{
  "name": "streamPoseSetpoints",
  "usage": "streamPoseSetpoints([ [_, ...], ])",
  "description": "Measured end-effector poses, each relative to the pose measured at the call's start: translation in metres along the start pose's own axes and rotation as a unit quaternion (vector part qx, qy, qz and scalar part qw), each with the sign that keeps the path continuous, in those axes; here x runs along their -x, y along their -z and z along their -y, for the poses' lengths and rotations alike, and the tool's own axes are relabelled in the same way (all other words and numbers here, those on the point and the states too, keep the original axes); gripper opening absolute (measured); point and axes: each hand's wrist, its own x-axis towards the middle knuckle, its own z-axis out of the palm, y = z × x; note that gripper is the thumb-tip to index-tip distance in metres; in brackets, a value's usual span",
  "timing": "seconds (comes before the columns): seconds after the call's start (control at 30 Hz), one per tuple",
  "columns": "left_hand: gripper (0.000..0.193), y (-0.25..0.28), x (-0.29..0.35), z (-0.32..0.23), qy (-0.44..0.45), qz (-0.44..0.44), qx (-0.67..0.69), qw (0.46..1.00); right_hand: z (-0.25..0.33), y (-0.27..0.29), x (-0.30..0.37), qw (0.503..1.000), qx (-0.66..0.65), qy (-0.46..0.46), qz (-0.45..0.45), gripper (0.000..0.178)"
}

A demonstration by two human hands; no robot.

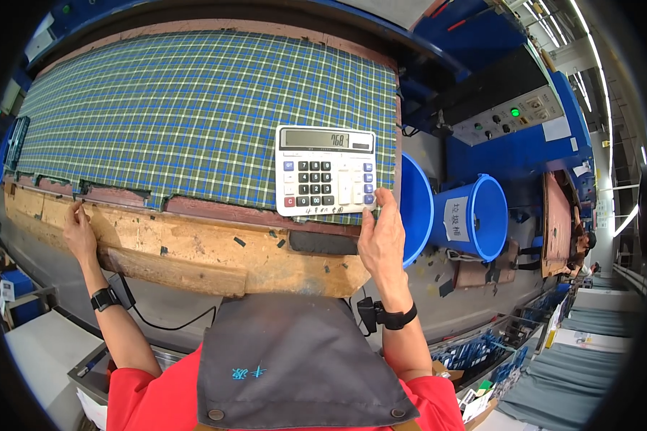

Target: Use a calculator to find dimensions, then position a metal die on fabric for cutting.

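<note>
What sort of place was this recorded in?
Probably a textile workshop: plaid fabric covers much of the worktable, dark scraps lie along its edge, and a machine control panel stands nearby.

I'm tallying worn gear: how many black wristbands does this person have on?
2: a left wristband, just behind the left hand, and a right wristband, just behind the right hand. Both wrists show plainly, so none seem hidden.
</note>
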Motion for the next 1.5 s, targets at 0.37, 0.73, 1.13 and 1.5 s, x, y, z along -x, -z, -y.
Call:
streamPoseSetpoints([
  [0.37, 0.028, 0.0, -0.002, 0.001, -0.008, 0.004, -0.001, 1.0, -0.01, -0.003, 0.004, 0.999, 0.002, -0.034, 0.012, 0.05],
  [0.73, 0.03, -0.001, -0.001, 0.0, 0.018, 0.013, 0.012, 1.0, -0.012, -0.008, 0.004, 1.0, -0.013, -0.01, -0.009, 0.051],
  [1.13, 0.03, 0.001, 0.0, -0.001, 0.009, 0.008, 0.005, 1.0, -0.013, -0.007, 0.006, 1.0, 0.003, 0.002, -0.007, 0.051],
  [1.5, 0.029, 0.003, 0.0, -0.01, 0.012, 0.008, 0.023, 1.0, 0.017, 0.004, -0.007, 0.986, 0.076, 0.143, -0.037, 0.038],
])
